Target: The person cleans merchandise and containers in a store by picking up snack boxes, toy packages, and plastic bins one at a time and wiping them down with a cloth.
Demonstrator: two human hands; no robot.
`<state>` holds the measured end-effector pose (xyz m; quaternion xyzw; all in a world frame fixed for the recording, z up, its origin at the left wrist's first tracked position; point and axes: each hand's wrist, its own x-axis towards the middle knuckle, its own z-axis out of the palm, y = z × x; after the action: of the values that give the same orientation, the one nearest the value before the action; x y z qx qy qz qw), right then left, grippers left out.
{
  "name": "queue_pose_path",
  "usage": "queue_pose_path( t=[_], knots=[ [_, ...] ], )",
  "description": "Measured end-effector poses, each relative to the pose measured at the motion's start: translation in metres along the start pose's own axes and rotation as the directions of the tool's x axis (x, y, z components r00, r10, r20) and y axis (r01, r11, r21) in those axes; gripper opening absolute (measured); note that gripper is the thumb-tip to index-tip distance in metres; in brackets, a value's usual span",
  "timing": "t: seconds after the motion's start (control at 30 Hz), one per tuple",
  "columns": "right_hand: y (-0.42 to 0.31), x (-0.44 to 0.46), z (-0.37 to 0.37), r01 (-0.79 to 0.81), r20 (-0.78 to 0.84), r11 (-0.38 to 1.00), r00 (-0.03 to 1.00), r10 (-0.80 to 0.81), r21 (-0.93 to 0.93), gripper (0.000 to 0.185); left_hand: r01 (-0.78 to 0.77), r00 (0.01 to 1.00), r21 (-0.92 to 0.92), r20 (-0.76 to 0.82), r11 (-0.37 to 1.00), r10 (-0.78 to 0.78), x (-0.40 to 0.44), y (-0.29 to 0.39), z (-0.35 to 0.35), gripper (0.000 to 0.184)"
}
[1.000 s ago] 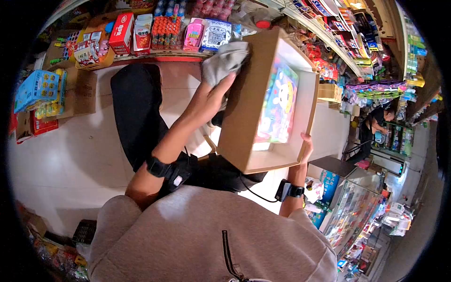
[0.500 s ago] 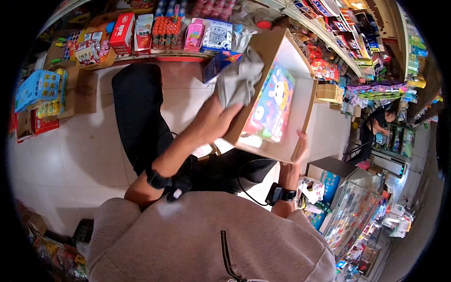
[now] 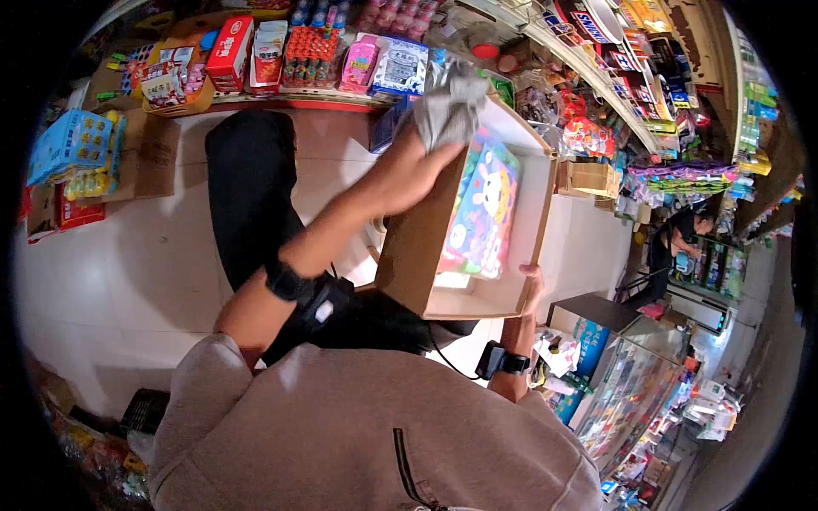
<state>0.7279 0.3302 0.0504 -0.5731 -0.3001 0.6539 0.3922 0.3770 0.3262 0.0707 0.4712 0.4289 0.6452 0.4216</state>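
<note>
A brown cardboard box (image 3: 409, 260) with a white inside is tilted in front of me. Inside it lies a colourful package (image 3: 486, 204) with a white rabbit picture. My left hand (image 3: 413, 170) is closed on a grey cloth (image 3: 452, 106), which lies against the box's upper left edge. At the box's lower right side, my right hand (image 3: 532, 288) grips the wall, its fingers partly hidden behind the cardboard.
Shelves with a red box (image 3: 230, 53), bottles and a pink pack (image 3: 360, 61) run along the top. Stacked cartons (image 3: 149, 153) stand at left, a glass display case (image 3: 630, 387) at lower right. A person (image 3: 677, 247) is farther off at right.
The box tipped up and shifted right, then came back down and left. My left hand and the cloth moved from the box's outer side up to its upper edge.
</note>
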Motion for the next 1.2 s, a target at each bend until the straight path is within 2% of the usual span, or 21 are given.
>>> queue_pose_path(
  t=[0.03,0.07,0.1,0.17,0.23,0.27,0.3,0.37,0.43,0.5,0.53,0.57,0.63,0.73,0.83,0.93,1.0,1.03,1.1,1.13,1.2],
  knots=[
    [0.000,-0.008,0.010,0.010,0.011,1.000,1.000,-0.010,-0.018,0.044,0.023,1.000,-0.042,-0.010,0.999,-0.024,0.014,-0.002,-0.003,0.042],
    [-0.002,-0.016,0.021,0.032,0.121,0.999,0.992,-0.032,0.001,0.050,0.008,1.000,-0.014,-0.013,1.000,-0.008,0.026,-0.005,-0.007,0.042],
    [0.001,-0.017,0.023,0.033,0.120,0.999,0.992,-0.032,-0.003,0.050,-0.005,1.000,-0.007,-0.002,1.000,0.005,0.030,-0.006,-0.006,0.042],
    [0.009,-0.015,0.022,0.089,0.181,0.989,0.977,-0.109,0.114,0.057,-0.033,0.999,0.006,0.020,0.999,0.033,0.037,-0.008,-0.004,0.042],
    [0.012,-0.011,0.020,0.099,0.148,0.984,0.982,-0.121,0.147,0.059,-0.199,0.979,0.300,0.020,0.933,0.203,0.019,0.006,0.010,0.038],
    [0.014,-0.008,0.021,0.105,0.122,0.978,0.984,-0.128,0.181,0.061,-0.159,0.987,0.213,0.066,0.964,0.148,0.006,0.004,0.015,0.041],
    [0.012,-0.008,0.026,0.104,0.118,0.978,0.985,-0.126,0.178,0.061,-0.283,0.959,0.293,0.070,0.913,0.275,-0.006,0.006,0.019,0.047],
    [0.003,-0.012,0.041,-0.010,0.238,0.920,0.967,-0.091,0.392,0.059,-0.233,0.972,0.336,0.097,0.913,0.212,-0.037,0.033,0.031,0.053],
    [0.000,-0.004,0.030,0.035,0.269,0.952,0.956,-0.121,0.303,0.064,-0.241,0.960,0.421,0.236,0.874,0.151,-0.061,0.048,0.035,0.057],
    [-0.010,-0.012,0.044,0.016,0.347,0.906,0.921,-0.177,0.422,0.067,-0.189,0.936,0.398,0.351,0.898,0.041,-0.078,0.055,0.034,0.062],
    [-0.014,-0.011,0.046,0.144,0.171,0.927,0.962,-0.213,0.347,0.074,-0.169,0.933,0.379,0.360,0.910,0.023,-0.085,0.059,0.034,0.062],
    [-0.016,-0.007,0.034,0.068,0.241,0.940,0.958,-0.155,0.335,0.071,-0.145,0.929,0.359,0.370,0.922,0.002,-0.092,0.063,0.034,0.062],
    [-0.014,0.007,0.005,0.069,0.168,0.944,0.977,-0.129,0.324,0.067,-0.143,0.915,0.351,0.402,0.925,-0.011,-0.103,0.072,0.035,0.062],
    [-0.015,0.007,-0.006,0.075,0.187,0.944,0.972,-0.141,0.322,0.064,-0.147,0.902,0.329,0.433,0.933,-0.010,-0.106,0.072,0.036,0.061],
    [-0.017,0.004,-0.003,0.082,0.215,0.945,0.964,-0.155,0.316,0.061,-0.155,0.906,0.322,0.423,0.934,0.004,-0.091,0.066,0.034,0.060],
    [-0.017,0.001,-0.005,0.077,0.242,0.946,0.957,-0.158,0.314,0.058,-0.233,0.942,0.311,0.307,0.921,0.135,-0.062,0.049,0.034,0.061],
    [-0.017,-0.002,-0.004,0.073,0.268,0.948,0.950,-0.161,0.309,0.056,-0.253,0.965,0.242,0.127,0.937,0.228,-0.035,0.036,0.041,0.054],
    [-0.016,-0.003,-0.004,0.069,0.280,0.948,0.946,-0.161,0.311,0.056,-0.249,0.968,0.218,0.071,0.943,0.240,-0.022,0.029,0.043,0.054],
    [-0.015,-0.006,-0.005,0.057,0.310,0.948,0.938,-0.159,0.313,0.054,-0.233,0.969,0.128,0.115,0.964,0.219,0.010,0.015,0.037,0.048],
    [-0.014,-0.007,-0.005,0.052,0.325,0.948,0.932,-0.159,0.314,0.053,-0.162,0.981,0.026,0.112,0.986,0.158,0.027,0.016,0.033,0.043],
    [-0.012,-0.009,-0.006,0.040,0.365,0.946,0.917,-0.163,0.322,0.051,-0.300,0.948,0.196,-0.046,0.933,0.315,0.053,0.002,0.028,0.036]
  ],
)
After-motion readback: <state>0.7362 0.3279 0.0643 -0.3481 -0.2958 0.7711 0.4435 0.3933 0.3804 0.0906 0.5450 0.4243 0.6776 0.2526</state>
